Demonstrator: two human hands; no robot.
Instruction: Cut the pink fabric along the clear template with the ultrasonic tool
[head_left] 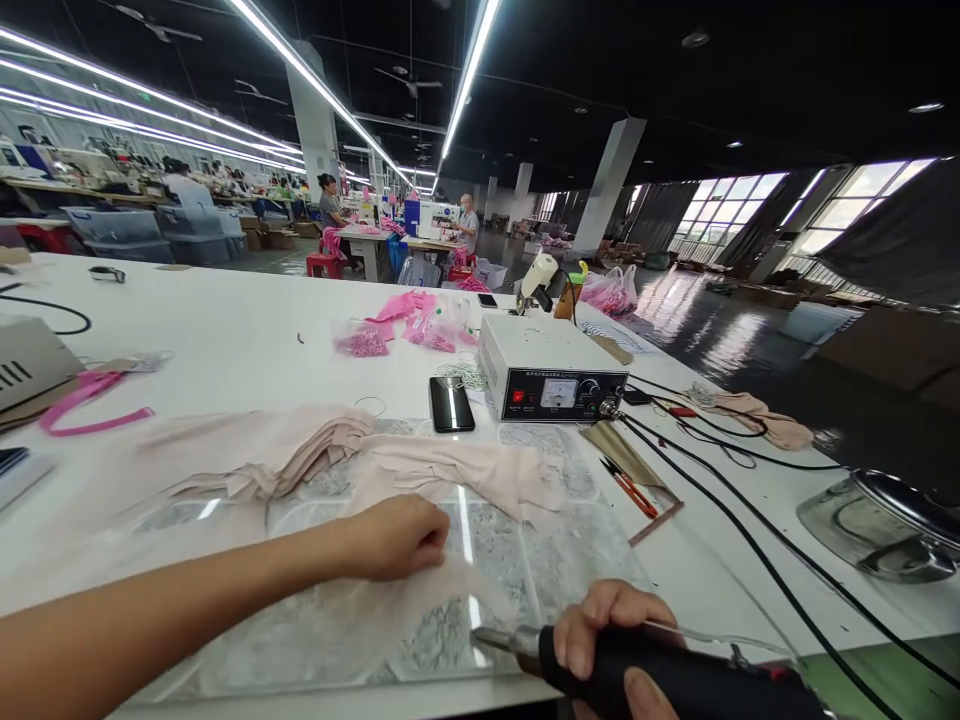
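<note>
My right hand [611, 640] grips a black corded handheld tool [660, 668], whose narrow metal tip points left over a clear-covered marble-patterned sheet [559, 560]. My left hand [409, 535] is a closed fist above the same sheet, fingers curled under; what they pinch, if anything, is hidden. Sheer pale fabric [375, 615] spreads beneath the left wrist. Just beyond that hand lie a bunched strip of pale pink fabric [465, 470] and a layered stack of the same cloth [300, 455]. The tool's tip appears apart from the left hand.
A control box [566, 395] with a dial stands behind the sheet, a phone [451, 405] beside it. Black cables [739, 530] cross the right side, near orange thread snips [630, 487] and a lidded glass container [877, 525]. Pink bags [439, 325] lie farther back; people sew beyond.
</note>
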